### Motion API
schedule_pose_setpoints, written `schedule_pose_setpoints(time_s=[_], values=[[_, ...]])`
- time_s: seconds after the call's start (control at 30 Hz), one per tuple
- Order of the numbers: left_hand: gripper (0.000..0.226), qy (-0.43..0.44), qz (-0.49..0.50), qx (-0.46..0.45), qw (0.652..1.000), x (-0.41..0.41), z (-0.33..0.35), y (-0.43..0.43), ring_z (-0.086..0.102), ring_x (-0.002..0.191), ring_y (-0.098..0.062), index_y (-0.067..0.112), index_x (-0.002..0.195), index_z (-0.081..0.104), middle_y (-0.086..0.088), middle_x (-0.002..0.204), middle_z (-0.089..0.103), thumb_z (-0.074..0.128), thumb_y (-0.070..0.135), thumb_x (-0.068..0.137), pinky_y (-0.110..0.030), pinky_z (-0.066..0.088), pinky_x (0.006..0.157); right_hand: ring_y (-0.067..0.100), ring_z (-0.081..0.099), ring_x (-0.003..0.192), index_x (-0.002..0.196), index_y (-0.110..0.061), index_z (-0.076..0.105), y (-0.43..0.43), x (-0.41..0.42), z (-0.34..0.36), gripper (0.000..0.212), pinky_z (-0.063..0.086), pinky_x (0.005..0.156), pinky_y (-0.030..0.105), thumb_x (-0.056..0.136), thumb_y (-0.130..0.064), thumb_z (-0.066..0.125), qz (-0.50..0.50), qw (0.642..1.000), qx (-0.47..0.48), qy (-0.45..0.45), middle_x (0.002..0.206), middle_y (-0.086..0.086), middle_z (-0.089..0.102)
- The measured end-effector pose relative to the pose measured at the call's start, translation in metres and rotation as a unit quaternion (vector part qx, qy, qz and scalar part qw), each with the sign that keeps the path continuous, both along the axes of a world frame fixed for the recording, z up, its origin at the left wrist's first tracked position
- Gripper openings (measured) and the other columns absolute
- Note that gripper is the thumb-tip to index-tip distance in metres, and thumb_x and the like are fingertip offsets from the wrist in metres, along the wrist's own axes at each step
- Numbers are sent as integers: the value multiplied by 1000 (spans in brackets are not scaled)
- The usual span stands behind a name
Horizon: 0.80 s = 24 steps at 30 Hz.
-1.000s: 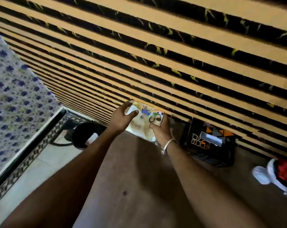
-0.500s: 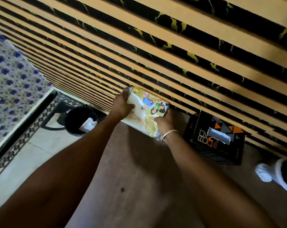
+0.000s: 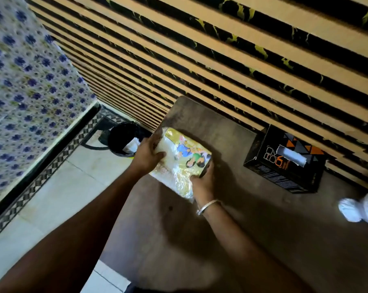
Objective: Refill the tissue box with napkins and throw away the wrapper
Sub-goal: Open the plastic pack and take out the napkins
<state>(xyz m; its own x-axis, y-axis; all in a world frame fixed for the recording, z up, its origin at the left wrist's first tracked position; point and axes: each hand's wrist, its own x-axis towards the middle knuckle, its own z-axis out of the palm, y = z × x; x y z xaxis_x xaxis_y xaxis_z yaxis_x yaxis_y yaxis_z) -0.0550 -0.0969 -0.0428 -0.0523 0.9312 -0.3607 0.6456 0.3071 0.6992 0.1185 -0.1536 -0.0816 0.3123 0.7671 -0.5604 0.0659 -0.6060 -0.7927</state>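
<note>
The left hand [image 3: 148, 154] is closed around the left end of the napkin pack [image 3: 179, 163], fingers wrapped over the top and thumb pressed against the near face. The right hand [image 3: 203, 180] clamps the opposite, near-right end, fingers curled under the wrapper edge; a silver bangle [image 3: 208, 206] sits on that wrist. Both forearms extend forward from the lower edge of the view and converge on the pack, wrists roughly straight.

The napkin pack lies near the left edge of the tabletop [image 3: 231, 240], towards its far-left corner; whether it rests on the surface or is held just above it cannot be determined. Its wrapper is a glossy printed film with a cartoon print, creased at the near end.

Handling judgement: the pack is likely light and soft, compressing under grip. The film appears slippery and thin, and should tear readily at a crimped end seam. Grip the body of the pack with one hand and pinch loose film at an end with the other; avoid squeezing the middle hard, which would crush the napkins.

The black tissue box [image 3: 284, 160] stands well apart to the right, against the slatted wall [image 3: 221, 60], with a white tissue showing in its top slot. A dark waste bin [image 3: 124, 138] stands on the floor just beyond the left edge of the tabletop, close to the left hand
</note>
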Motion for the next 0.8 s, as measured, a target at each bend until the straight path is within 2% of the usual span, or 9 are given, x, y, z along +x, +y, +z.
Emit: schedule_pose_setpoints(time_s=[0.07, 0.13, 0.2, 0.3, 0.37, 0.47, 0.63, 0.7, 0.8], values=[[71, 42, -10, -7, 999, -6, -8, -8, 50, 118, -33, 17, 148, 41, -15, 127, 51, 72, 17, 84, -32, 41, 92, 30, 49, 134, 157, -14, 15, -10, 0, -3, 92, 41, 112, 46, 81, 13, 59, 1, 1000, -19, -22, 149, 15, 45], [71, 111, -5, -7, 994, -9, -11, -16, 39, 126, -38, 20, 148, 41, -16, 136, 44, 71, 29, 84, -45, 35, 102, 34, 41, 139, 157, -16, 15, -15, 4, 3, 93, 37, 114, 48, 80, 7, 63, 22, 994, -4, -107, 150, 17, 41], [67, 153, -32, 29, 987, -9, -7, -26, 35, 128, -35, 21, 144, 46, -12, 139, 43, 71, 37, 84, -49, 33, 102, 32, 32, 141, 151, -21, 32, -17, 10, 10, 86, 31, 117, 50, 76, 2, 67, 92, 966, 59, -233, 148, 14, 38], [56, 226, -137, 60, 963, -3, 1, -38, 34, 128, -29, 26, 134, 55, -6, 138, 45, 68, 46, 84, -47, 30, 101, 25, 40, 128, 127, -28, 61, -8, 14, 24, 59, 37, 110, 44, 75, -2, 69, 237, 897, 163, -337, 134, 3, 46], [53, 269, -189, 26, 944, 3, 3, -40, 35, 129, -29, 26, 131, 56, -5, 135, 50, 67, 47, 84, -48, 28, 101, 24, 44, 123, 120, -32, 65, 2, 12, 25, 55, 41, 105, 40, 74, -2, 67, 333, 859, 172, -348, 126, -1, 48], [49, 319, -232, -17, 919, 10, 4, -36, 39, 127, -31, 22, 126, 57, -6, 126, 59, 69, 42, 84, -52, 28, 102, 30, 46, 122, 129, -33, 61, 17, 6, 22, 61, 39, 108, 44, 76, -2, 64, 478, 804, 117, -333, 127, 4, 48], [27, 363, -240, -9, 900, 18, 6, -31, 42, 126, -32, 18, 110, 63, -3, 111, 68, 69, 24, 85, -58, 26, 107, 33, 41, 124, 135, -34, 55, 27, 1, 20, 63, 36, 111, 46, 79, -8, 66, 511, 781, 88, -348, 128, 9, 43], [17, 354, -231, -27, 906, 21, 4, -31, 43, 125, -30, 19, 104, 66, -1, 107, 68, 64, 21, 87, -57, 25, 107, 33, 38, 123, 138, -30, 54, 29, 2, 20, 61, 32, 113, 39, 82, -9, 66, 527, 773, 83, -343, 129, 11, 41], [15, 256, -200, -50, 944, 16, -3, -28, 46, 120, -26, 23, 101, 73, 3, 106, 66, 64, 24, 88, -50, 27, 101, 34, 37, 123, 132, -22, 58, 33, 3, 21, 50, 29, 109, 35, 84, -13, 69, 543, 759, 72, -352, 128, 13, 39]])
